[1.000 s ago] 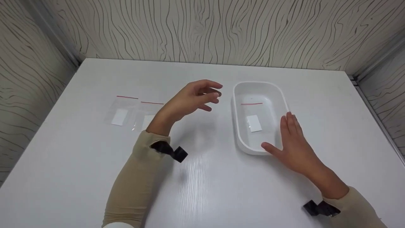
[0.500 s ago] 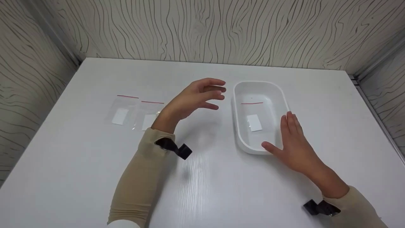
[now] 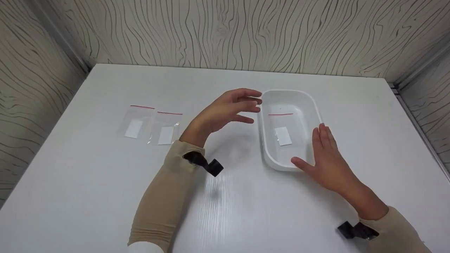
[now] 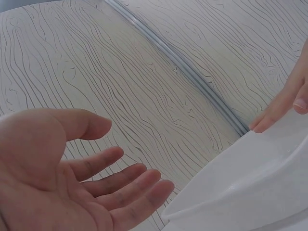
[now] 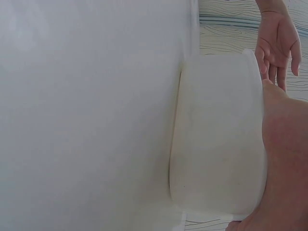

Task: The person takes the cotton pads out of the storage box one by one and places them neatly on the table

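Note:
A white rounded plastic container stands on the table with one clear zip bag in it, showing a red strip and a white rectangle. My right hand rests at the container's near right corner, fingers straight along the right rim and thumb at the near rim. My left hand holds nothing; its fingers are apart and relaxed, tips right by the left rim in the head view. In the left wrist view its palm shows bare. The right wrist view shows the container's outer wall.
Two more clear zip bags with red strips, the outer bag and the inner bag, lie side by side on the white table at the left. Wood-patterned panels stand behind the table and at both sides.
My left hand has moved right, from near the table's middle to the container's left rim, uncovering the inner bag on the table. My right hand and the container have stayed in place.

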The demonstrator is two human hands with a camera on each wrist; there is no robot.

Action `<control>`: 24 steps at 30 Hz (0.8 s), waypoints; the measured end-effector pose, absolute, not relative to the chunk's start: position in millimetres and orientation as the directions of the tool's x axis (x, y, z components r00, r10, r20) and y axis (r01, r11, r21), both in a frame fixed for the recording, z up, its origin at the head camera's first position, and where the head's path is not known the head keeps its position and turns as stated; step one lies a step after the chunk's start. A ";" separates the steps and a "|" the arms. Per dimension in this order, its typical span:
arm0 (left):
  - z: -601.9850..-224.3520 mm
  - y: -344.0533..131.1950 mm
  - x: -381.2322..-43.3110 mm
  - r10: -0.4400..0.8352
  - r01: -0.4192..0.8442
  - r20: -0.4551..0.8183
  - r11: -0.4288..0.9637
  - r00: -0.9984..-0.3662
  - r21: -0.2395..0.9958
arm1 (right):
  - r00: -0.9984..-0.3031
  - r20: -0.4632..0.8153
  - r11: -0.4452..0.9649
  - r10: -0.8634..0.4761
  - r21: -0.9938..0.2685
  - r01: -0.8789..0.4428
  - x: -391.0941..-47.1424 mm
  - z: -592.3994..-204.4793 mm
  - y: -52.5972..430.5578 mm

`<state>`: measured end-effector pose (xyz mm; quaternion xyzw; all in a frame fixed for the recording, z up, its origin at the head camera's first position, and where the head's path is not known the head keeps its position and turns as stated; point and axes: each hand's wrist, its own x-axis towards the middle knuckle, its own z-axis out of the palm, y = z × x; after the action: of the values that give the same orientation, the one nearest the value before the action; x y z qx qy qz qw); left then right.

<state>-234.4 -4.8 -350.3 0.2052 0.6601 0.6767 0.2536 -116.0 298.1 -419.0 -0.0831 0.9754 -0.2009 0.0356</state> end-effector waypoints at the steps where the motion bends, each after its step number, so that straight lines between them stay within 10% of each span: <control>1: -350.5 -3.2 -234.3 0.617 -0.076 -0.059 -0.002 -0.785 0.997 | -0.984 -0.038 0.906 -0.176 -0.397 -0.146 -116.0 -419.0 298.1; 24: -352.2 36.2 -238.0 0.619 -0.182 -0.163 0.032 -0.768 0.983 | -0.984 -0.056 0.917 -0.167 -0.375 -0.135 -117.5 -418.4 297.4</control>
<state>-238.0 36.2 -352.2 0.1669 0.6542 0.6753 0.2968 -117.5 297.4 -418.4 -0.0772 0.9781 -0.1881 0.0436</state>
